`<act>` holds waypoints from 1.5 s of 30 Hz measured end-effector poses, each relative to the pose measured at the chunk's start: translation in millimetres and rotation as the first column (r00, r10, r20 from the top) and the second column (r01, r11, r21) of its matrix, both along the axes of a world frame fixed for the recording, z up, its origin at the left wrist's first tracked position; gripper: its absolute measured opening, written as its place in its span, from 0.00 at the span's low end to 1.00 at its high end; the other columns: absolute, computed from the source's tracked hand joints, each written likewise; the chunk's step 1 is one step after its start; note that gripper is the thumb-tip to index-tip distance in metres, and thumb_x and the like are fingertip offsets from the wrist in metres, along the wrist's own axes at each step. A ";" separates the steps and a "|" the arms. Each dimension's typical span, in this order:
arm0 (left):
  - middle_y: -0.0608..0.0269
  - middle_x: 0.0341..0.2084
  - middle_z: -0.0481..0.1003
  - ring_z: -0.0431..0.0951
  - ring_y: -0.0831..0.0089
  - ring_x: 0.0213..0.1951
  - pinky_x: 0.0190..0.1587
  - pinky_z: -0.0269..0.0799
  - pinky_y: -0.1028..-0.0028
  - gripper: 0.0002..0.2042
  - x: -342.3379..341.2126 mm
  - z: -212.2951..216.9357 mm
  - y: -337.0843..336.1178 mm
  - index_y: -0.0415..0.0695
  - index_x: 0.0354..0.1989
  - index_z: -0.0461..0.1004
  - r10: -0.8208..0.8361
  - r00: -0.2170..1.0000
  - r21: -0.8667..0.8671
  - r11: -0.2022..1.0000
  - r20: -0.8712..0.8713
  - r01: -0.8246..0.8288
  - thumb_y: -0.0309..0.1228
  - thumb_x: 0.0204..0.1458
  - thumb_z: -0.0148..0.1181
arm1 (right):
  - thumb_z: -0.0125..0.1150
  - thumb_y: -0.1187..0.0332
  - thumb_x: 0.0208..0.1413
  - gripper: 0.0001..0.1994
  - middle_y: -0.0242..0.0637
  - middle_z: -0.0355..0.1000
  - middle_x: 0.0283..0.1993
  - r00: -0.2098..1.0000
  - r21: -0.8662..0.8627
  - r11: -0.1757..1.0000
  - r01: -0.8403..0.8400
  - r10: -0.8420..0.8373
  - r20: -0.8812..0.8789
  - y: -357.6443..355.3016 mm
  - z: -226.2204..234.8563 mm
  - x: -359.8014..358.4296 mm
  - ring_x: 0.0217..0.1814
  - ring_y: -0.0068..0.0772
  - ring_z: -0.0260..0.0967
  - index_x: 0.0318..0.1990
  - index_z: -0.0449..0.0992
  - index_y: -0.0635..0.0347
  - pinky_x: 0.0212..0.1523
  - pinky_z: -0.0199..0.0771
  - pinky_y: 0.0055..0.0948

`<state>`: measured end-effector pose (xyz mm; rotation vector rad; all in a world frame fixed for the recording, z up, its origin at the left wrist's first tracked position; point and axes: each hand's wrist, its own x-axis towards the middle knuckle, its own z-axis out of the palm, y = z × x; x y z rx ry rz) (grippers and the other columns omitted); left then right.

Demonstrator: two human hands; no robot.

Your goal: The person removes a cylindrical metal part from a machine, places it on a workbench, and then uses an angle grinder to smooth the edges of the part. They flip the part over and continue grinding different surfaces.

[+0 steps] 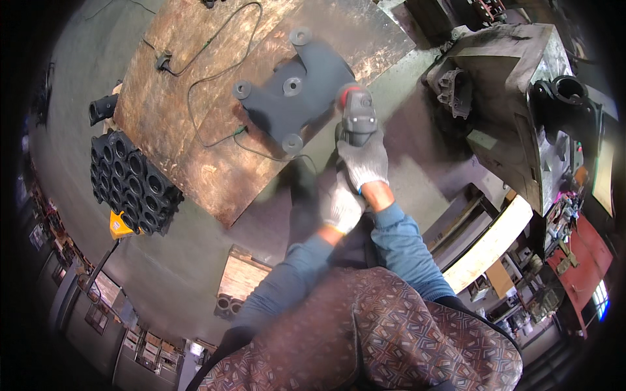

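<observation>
My right hand (364, 159), in a white knit glove, is wrapped round the body of a grey and black angle grinder (358, 124). Behind it my left hand (342, 205), gloved too and slightly blurred, closes on the grinder's rear end; its fingers are partly hidden. The grinder's red-edged head meets the right edge of a dark grey metal casting (287, 107), though I cannot tell whether it touches. Machined round bosses with holes stand out brightly on the casting, which lies on a worn wooden worktable (189, 111).
A thin dark cord (190, 104) loops over the worktable, passing left of the casting. To the left, black ring-shaped castings (134, 182) are stacked above a yellow part (122, 225). A big metal box-like frame (505, 98) stands at right, beside a dark pipe fitting (567, 94).
</observation>
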<state>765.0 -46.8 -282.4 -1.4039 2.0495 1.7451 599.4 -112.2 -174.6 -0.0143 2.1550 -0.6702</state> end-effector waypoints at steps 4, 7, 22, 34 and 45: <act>0.37 0.46 0.78 0.80 0.43 0.48 0.48 0.77 0.56 0.42 -5.0 7.5 0.9 0.35 0.64 0.60 0.095 0.993 0.112 0.990 -0.074 -0.086 0.37 0.40 0.75 | 0.71 0.57 0.46 0.39 0.59 0.78 0.51 0.998 0.007 1.000 0.000 0.001 -0.058 2.2 -0.8 0.9 0.54 0.59 0.77 0.63 0.64 0.68 0.54 0.76 0.45; 0.39 0.49 0.76 0.79 0.43 0.50 0.52 0.76 0.57 0.42 -8.9 15.3 1.8 0.37 0.67 0.57 0.157 0.984 0.236 0.962 -0.082 -0.134 0.34 0.43 0.73 | 0.71 0.56 0.46 0.39 0.59 0.77 0.52 0.996 0.007 1.000 -0.007 0.007 -0.088 3.4 -2.4 2.6 0.55 0.59 0.77 0.63 0.64 0.69 0.55 0.76 0.45; 0.43 0.52 0.76 0.78 0.50 0.52 0.54 0.75 0.59 0.35 -11.9 18.9 2.4 0.37 0.64 0.61 0.437 0.876 0.427 0.845 -0.202 -0.322 0.30 0.48 0.70 | 0.71 0.55 0.45 0.38 0.61 0.78 0.48 0.998 0.057 0.998 -0.013 0.017 -0.067 4.7 -6.4 6.1 0.52 0.63 0.77 0.61 0.65 0.67 0.53 0.76 0.47; 0.43 0.53 0.75 0.79 0.51 0.51 0.53 0.76 0.60 0.44 -9.9 10.3 19.5 0.36 0.71 0.50 0.312 0.926 0.304 0.922 -0.214 -0.241 0.30 0.47 0.70 | 0.72 0.56 0.45 0.38 0.61 0.77 0.50 0.996 -0.108 0.994 -0.021 0.012 -0.083 6.4 7.4 -2.0 0.54 0.61 0.77 0.60 0.65 0.70 0.54 0.75 0.46; 0.38 0.56 0.73 0.76 0.46 0.56 0.56 0.74 0.57 0.45 -22.3 9.4 6.1 0.36 0.67 0.55 0.314 0.931 0.367 0.901 -0.186 -0.231 0.37 0.43 0.76 | 0.73 0.54 0.46 0.40 0.62 0.77 0.51 0.994 -0.024 0.999 -0.044 0.041 -0.102 7.3 -4.6 -4.1 0.55 0.61 0.76 0.61 0.64 0.71 0.56 0.75 0.45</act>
